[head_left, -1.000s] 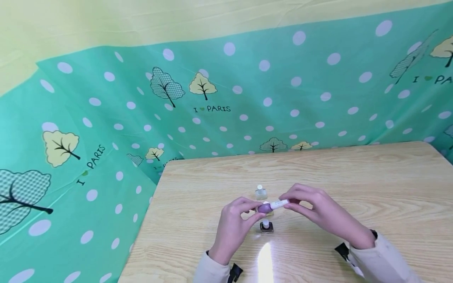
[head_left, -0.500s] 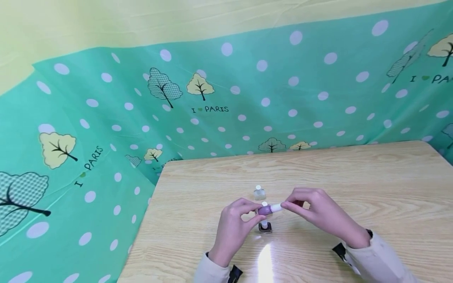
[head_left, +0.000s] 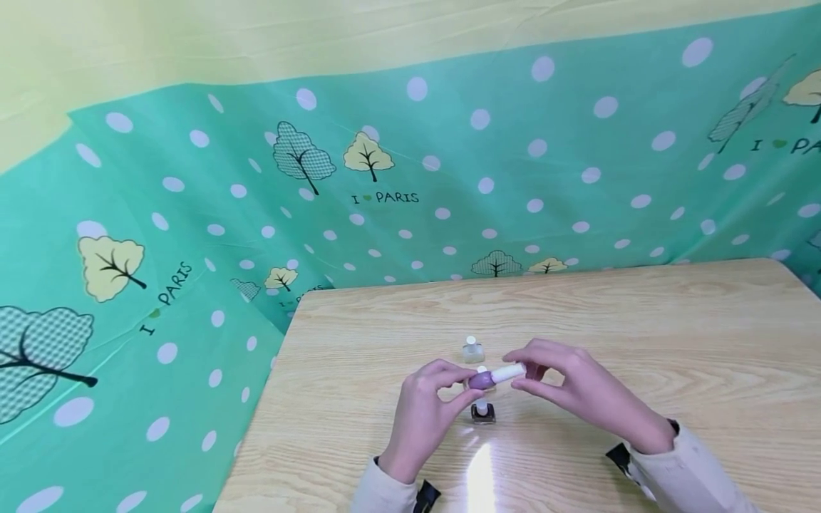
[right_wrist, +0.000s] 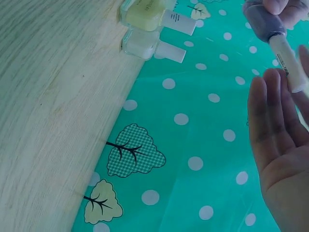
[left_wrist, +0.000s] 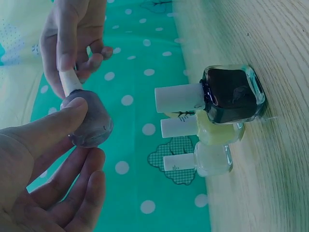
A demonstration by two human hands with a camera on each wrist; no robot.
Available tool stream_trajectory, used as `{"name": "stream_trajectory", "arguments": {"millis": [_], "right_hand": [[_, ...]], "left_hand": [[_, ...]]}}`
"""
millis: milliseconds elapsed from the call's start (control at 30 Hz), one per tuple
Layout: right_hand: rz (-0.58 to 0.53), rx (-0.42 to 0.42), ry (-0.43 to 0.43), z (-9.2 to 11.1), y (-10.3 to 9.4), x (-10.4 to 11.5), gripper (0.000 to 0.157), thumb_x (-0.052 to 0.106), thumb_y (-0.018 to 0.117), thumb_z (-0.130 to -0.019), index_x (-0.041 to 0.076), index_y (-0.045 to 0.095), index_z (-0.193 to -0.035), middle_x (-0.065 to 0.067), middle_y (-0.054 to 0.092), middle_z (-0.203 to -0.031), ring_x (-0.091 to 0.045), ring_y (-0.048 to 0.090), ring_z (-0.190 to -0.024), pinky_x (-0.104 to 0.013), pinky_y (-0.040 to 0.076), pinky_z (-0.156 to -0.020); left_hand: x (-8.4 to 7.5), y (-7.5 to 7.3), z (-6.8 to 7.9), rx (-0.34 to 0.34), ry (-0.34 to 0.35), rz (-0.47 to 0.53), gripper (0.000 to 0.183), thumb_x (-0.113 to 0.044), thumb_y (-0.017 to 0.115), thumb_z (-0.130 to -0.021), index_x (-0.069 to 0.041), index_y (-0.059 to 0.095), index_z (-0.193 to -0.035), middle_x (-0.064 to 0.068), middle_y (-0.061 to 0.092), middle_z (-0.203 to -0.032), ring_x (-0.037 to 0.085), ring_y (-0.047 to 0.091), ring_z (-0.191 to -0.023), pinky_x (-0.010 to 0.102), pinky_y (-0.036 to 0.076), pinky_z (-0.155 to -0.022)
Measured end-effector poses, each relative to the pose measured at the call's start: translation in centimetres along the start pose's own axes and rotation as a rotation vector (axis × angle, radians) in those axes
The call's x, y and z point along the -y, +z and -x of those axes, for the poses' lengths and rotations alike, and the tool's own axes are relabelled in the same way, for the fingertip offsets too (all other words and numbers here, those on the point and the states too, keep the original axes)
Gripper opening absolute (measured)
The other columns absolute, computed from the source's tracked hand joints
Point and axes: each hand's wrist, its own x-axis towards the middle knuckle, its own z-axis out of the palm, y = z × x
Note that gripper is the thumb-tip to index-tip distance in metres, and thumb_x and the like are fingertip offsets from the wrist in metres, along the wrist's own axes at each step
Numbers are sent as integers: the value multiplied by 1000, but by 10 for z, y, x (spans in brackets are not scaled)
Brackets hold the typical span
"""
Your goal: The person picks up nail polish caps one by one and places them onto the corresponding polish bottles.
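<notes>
My left hand (head_left: 425, 407) pinches a purple nail polish bottle (head_left: 481, 380) by its body, thumb on one side and fingers on the other. The bottle is held above the table, tilted so that its white cap (right_wrist: 286, 60) points toward my right hand (head_left: 574, 377). Thumb and fingers of that hand stand spread around the end of the cap, a small gap showing in the head view. Behind the held bottle, a dark nail polish bottle (left_wrist: 232, 94), a pale yellow one (left_wrist: 217, 131) and a clear one (left_wrist: 214, 159) stand upright in a row.
The wood-grain table (head_left: 641, 328) carries the row of bottles near its middle. A green dotted cloth (head_left: 423, 178) hangs along the back and left sides. A bright light reflection (head_left: 480, 477) lies on the table in front of the dark bottle.
The right hand's fingers, which pinched the end of the cap half a second ago, are now spread apart around it. The left hand keeps its hold on the bottle.
</notes>
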Motion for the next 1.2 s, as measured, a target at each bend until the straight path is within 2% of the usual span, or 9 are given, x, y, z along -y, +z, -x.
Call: {"name": "stream_trajectory", "arguments": {"millis": [100, 267, 533, 667, 900, 1200], "right_hand": [[7, 1, -35, 0, 0, 0, 25, 12, 77, -86, 24, 72, -107, 22, 62, -88, 3, 56, -75, -17, 52, -62], [12, -5, -22, 0, 0, 1, 17, 14, 75, -87, 26, 73, -99, 21, 61, -81, 3, 53, -69, -16, 49, -57], [77, -54, -44, -1, 4, 1, 13, 18, 78, -85, 27, 72, -91, 24, 58, -75, 6, 50, -65, -15, 48, -55], [80, -74, -55, 0, 5, 2, 14, 16, 79, -84, 27, 73, -91, 25, 59, -76, 7, 52, -66, -13, 48, -57], [18, -110, -65, 0, 3, 5, 20, 12, 78, -84, 27, 73, -96, 22, 60, -79, 3, 52, -69, -11, 45, -58], [-16, -107, -48, -1, 4, 8, 20, 14, 78, -85, 29, 74, -98, 21, 66, -84, 2, 56, -69, -14, 47, -56]], "left_hand": [[1, 0, 0, 3, -4, 5, 26, -25, 84, -77, -17, 79, -101, -10, 73, -91, 4, 68, -85, 22, 57, -78], [1, 0, 1, 17, -7, 20, 26, -26, 83, -78, -16, 79, -101, -9, 73, -92, 4, 68, -85, 22, 57, -77], [-1, 2, 2, 7, 4, -47, 25, -26, 85, -77, -18, 79, -100, -10, 73, -90, 3, 68, -85, 22, 57, -78], [-2, 3, 2, 0, 8, -63, 25, -26, 86, -76, -19, 79, -99, -11, 72, -89, 2, 67, -84, 22, 57, -78], [-4, 4, 1, 41, 7, -41, 24, -23, 84, -79, -18, 77, -102, -10, 72, -94, 4, 67, -87, 23, 56, -80], [-5, 5, 0, 50, 37, -124, 30, -26, 83, -81, -16, 75, -108, -7, 73, -100, 6, 67, -92, 26, 57, -80]]}}
